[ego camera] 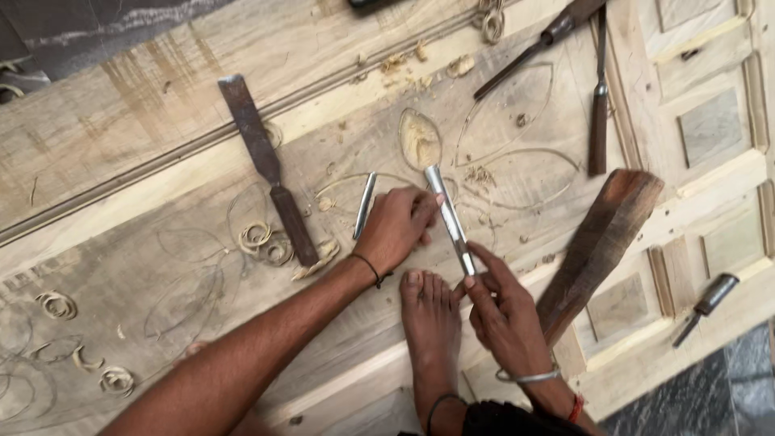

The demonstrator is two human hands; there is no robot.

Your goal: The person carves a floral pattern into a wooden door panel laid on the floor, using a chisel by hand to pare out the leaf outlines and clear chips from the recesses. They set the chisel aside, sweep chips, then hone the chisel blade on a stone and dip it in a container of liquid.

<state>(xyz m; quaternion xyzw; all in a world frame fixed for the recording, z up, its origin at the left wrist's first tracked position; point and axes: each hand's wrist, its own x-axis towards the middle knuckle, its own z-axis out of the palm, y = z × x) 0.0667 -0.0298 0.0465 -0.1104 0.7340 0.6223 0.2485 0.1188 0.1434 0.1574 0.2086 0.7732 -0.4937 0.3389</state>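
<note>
packages: none | labels: none | signs: none | screens: none in view

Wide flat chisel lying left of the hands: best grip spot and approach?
Take the wide flat chisel by its dark wooden handle, the lower end nearest the left hand. Come from above, fingers across the handle: it lies flat on the carved wood panel, blade pointing away.

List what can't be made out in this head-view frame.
- Shiny metal gouge: its butt end is covered by the right hand, its middle by the left hand.
- Flat brown wooden mallet: motion-blurred, lower end behind the right hand.
- Long dark chisel: handle cut off by the top edge.
- Small dark tool: too small to identify.
- Pencilled leaf outlines: faint, partly under pale wood shavings.
</note>
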